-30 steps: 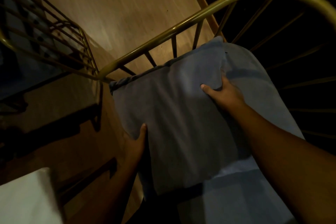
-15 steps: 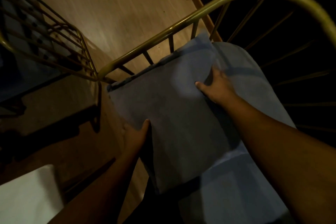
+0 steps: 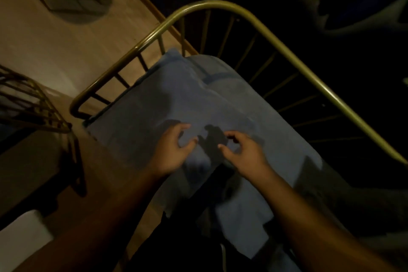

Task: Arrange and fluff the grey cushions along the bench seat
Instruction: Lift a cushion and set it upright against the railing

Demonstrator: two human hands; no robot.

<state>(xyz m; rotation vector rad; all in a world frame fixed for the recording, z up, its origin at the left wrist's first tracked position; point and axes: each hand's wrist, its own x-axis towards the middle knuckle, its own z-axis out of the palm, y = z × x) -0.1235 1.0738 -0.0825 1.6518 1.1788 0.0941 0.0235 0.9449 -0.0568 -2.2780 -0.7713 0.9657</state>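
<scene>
The grey cushion (image 3: 167, 104) lies tilted at the end of the bench. Its upper edge leans against the short bars under the brass rail (image 3: 276, 35), and one corner pokes up near the bend of the rail. A second grey cushion (image 3: 260, 112) sits just behind it to the right, partly covered by it, with more grey padding running down towards the camera. Both hands hang over the middle of the front cushion, near each other. The left hand (image 3: 174, 152) has its fingers (image 3: 185, 127) loosely curved and spread with the thumb apart from them, and nothing is held between them. The right hand (image 3: 245, 152) mirrors it, its fingertips (image 3: 229, 134) bent down towards the fabric and likewise holding nothing. A dark hand-shaped shadow falls on the cushion in the gap between the two hands. Whether any fingertip actually touches the cover cannot be told in the dim, blurred light. The cushion spreads out ahead of and below the fingers on all sides. A wooden floor (image 3: 55, 46) lies to the left, with another metal frame (image 3: 37, 104) at its edge and a white object (image 3: 19, 236) in the lower-left corner.
</scene>
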